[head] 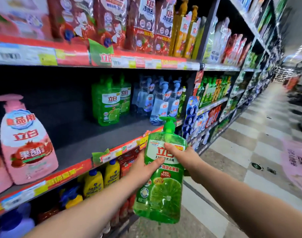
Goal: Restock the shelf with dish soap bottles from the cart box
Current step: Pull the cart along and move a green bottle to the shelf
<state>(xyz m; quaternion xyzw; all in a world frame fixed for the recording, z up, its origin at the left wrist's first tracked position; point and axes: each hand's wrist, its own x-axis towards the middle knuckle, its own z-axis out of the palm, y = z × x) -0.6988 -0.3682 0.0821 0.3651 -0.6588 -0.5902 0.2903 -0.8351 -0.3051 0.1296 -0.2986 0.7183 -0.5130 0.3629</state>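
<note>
Dish soap bottle (164,193): green and translucent, with a green pump head (169,123) and a lime printed low on the label. You hold it in the air in front of the shelving, pump end up and leaning slightly right, with its base clear of every shelf.

Your left grip (143,169) grasps the bottle's left side at label height, with the thumb lying across the front of the label. Your right grip (184,157) grasps the opposite side, a little higher than the left grip, with the thumb pressed on the upper label. Both grips are clenched on the bottle; the fingers behind it are hidden.

Up and left of the grips runs the middle shelf (74,134), a dark board with a red price strip (68,174) along its front edge. The strip passes just beside the left grip. Above and beyond the left grip, toward the back of this shelf, stand matching green bottles (106,102). Directly above both grips stand clear blue-tinted bottles (161,103), just beside the green ones. Well to the left of the left grip, at the shelf's front edge, stands a pink pump bottle (26,143).

Below and left of the left grip, the next shelf down carries yellow bottles with blue caps (102,179). Well above both grips, the upper shelf carries red refill pouches (112,23) and tall orange bottles (184,31).

To the right of the right grip, a tiled floor (246,143) runs down the aisle beside further shelving, where detail is blurred.
</note>
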